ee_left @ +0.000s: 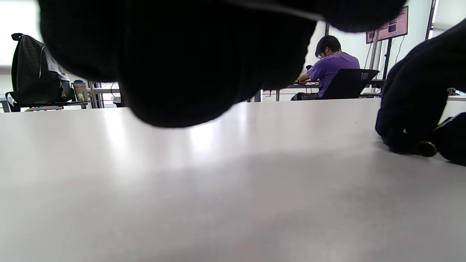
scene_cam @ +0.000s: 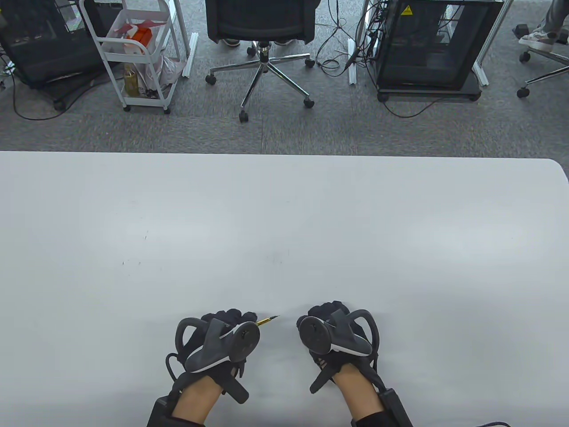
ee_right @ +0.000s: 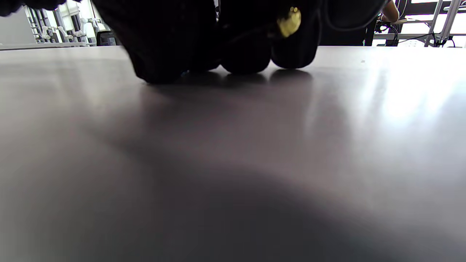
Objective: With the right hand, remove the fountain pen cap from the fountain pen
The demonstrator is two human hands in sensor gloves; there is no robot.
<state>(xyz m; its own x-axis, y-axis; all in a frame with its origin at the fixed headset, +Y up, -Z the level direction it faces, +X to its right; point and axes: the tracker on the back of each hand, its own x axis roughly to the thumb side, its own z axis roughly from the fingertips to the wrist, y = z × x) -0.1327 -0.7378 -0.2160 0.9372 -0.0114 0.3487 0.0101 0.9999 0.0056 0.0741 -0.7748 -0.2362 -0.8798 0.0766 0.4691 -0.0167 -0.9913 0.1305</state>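
Now left hand [scene_cam: 222,331] holds uncapped fountain pen [scene_cam: 268,319]; right hand [scene_cam: 335,329] apart.

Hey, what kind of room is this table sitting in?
Probably an office or lab workspace: a rolling office chair and a black equipment cabinet stand on grey carpet beyond the white table, and a seated person works at another desk.

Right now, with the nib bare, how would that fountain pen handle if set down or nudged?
The fountain pen is a thin stiff rod, so probably light and rigid. Its exposed nib tapers to a fine point, likely fragile if bumped. Its slim shape suggests it could roll on the smooth table once the left hand releases it.
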